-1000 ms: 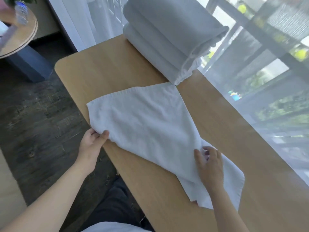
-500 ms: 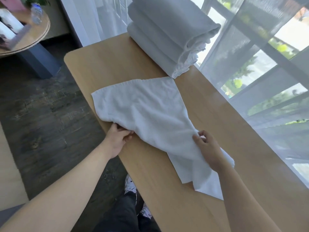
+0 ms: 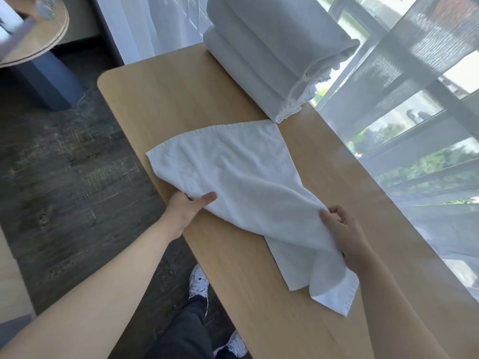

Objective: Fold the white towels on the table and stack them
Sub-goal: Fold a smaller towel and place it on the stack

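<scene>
White towel point(image 3: 241, 177) is gripped on the table point(image 3: 166, 99) just before the folded stack point(image 3: 272, 55) by left hand point(image 3: 188, 207) and right hand point(image 3: 344, 237); left fingers are hidden underneath. Since earlier, its near edge was lifted inward.

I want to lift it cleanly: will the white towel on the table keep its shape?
Probably not: the white towel already sags between the left hand and right hand. It looks light and probably hangs limp.

a round side table point(image 3: 39, 45) stands on dark wood flooring point(image 3: 64, 164), sheer curtains point(image 3: 427, 73) veiling the window.
</scene>
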Demonstrator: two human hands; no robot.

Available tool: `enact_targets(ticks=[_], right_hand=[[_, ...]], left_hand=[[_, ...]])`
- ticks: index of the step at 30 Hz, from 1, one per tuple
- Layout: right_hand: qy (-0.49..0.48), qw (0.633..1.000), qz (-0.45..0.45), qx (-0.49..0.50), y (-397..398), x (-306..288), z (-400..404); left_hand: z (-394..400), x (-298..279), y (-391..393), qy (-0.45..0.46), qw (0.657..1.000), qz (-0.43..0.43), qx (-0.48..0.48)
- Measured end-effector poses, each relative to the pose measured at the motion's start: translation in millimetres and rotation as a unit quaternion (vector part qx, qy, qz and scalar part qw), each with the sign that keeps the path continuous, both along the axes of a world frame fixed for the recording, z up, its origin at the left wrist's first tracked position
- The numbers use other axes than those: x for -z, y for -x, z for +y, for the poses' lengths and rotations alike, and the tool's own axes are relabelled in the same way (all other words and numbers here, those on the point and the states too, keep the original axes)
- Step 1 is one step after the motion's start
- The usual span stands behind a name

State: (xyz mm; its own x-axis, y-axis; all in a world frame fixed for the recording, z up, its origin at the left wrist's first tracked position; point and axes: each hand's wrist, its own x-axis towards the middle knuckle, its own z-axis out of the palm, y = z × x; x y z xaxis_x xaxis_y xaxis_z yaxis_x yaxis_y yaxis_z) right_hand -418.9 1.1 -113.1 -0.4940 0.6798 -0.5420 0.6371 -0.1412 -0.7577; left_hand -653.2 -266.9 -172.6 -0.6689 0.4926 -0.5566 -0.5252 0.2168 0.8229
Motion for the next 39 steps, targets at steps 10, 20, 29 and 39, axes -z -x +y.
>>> enact_targets(ticks=[10,20,29,39], right_hand=[[-0.017,0.999,0.017,0.022,-13.2,-12.4,15.0],[0.0,0.991,0.105,0.086,-17.7,-26.4,31.7],[0.171,0.98,0.088,0.047,-25.1,-27.7,49.3],[0.109,0.993,0.046,-0.01,-38.9,-8.9,44.4]], left_hand=[[6.0,-4.8,0.6,0.119,0.968,0.19,0.117],[11.4,-28.8,-23.2,-0.143,0.985,-0.081,-0.045],[-1.1,-24.8,-54.7,0.085,0.972,0.156,0.155],[-0.4,-19.3,-106.3,0.013,0.993,0.021,0.117]])
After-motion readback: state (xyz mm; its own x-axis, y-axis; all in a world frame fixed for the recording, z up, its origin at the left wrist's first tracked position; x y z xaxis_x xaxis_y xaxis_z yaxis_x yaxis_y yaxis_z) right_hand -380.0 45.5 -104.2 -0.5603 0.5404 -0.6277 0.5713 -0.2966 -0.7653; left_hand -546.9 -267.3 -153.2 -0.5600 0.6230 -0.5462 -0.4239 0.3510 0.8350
